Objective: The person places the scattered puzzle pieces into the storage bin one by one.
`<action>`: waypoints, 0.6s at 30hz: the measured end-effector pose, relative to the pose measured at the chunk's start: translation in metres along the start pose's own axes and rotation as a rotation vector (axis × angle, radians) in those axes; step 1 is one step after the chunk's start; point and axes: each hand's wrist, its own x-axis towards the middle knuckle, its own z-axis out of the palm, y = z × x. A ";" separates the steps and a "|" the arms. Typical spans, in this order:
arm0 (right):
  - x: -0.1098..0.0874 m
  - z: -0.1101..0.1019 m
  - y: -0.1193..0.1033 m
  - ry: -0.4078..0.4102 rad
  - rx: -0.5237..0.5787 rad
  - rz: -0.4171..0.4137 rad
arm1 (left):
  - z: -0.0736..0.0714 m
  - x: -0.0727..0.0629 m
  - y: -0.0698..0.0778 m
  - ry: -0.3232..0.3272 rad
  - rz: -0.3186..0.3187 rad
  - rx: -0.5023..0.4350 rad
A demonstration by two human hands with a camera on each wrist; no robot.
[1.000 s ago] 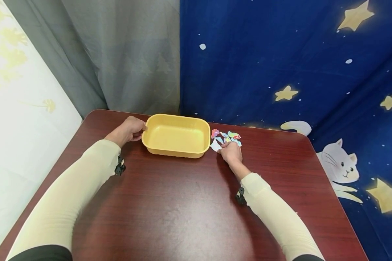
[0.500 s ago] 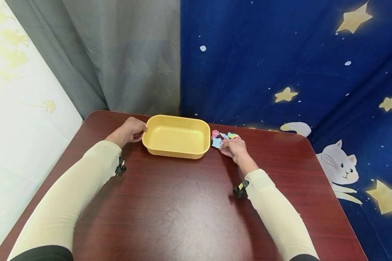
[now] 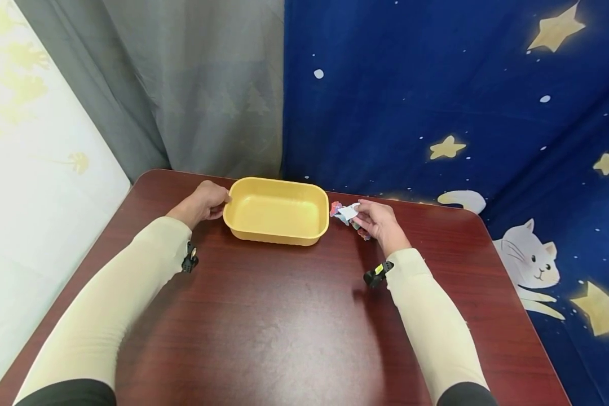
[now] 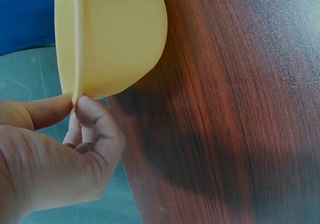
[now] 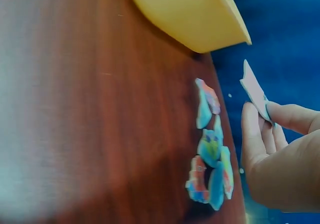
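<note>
A yellow plastic basin (image 3: 276, 211) stands at the back of the table with bare insides. My left hand (image 3: 209, 200) pinches its left rim between thumb and forefinger, which the left wrist view shows close up on the basin wall (image 4: 120, 39). To the right of the basin, my right hand (image 3: 378, 219) pinches a torn scrap of white paper (image 3: 349, 211), raised above the table. Below it lie several torn, colourful paper scraps (image 5: 210, 146) in a loose cluster, partly hidden by the hand in the head view.
The dark red wooden table (image 3: 284, 316) has rounded back corners. Behind it hang a grey curtain (image 3: 213, 90) and a blue curtain (image 3: 375, 113) with stars and a cat. The paper scraps lie near the back edge, just right of the basin.
My right hand has lifted a paper scrap off the cluster and shifted slightly right and toward the back. My left hand keeps its hold on the basin rim, unmoved.
</note>
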 end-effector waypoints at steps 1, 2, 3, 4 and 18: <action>0.001 0.001 -0.003 0.008 0.020 0.004 | 0.000 0.000 0.000 -0.003 -0.003 -0.004; 0.002 0.001 -0.006 0.013 0.038 0.008 | 0.000 0.000 0.000 -0.008 -0.004 -0.006; 0.003 0.002 -0.009 0.017 0.060 0.013 | 0.000 -0.001 0.001 -0.006 -0.008 -0.005; 0.004 0.003 -0.012 0.020 0.072 0.014 | -0.001 -0.001 0.001 -0.007 -0.010 -0.006; 0.008 0.023 -0.038 0.030 0.042 0.003 | 0.001 0.002 -0.002 0.003 0.014 -0.016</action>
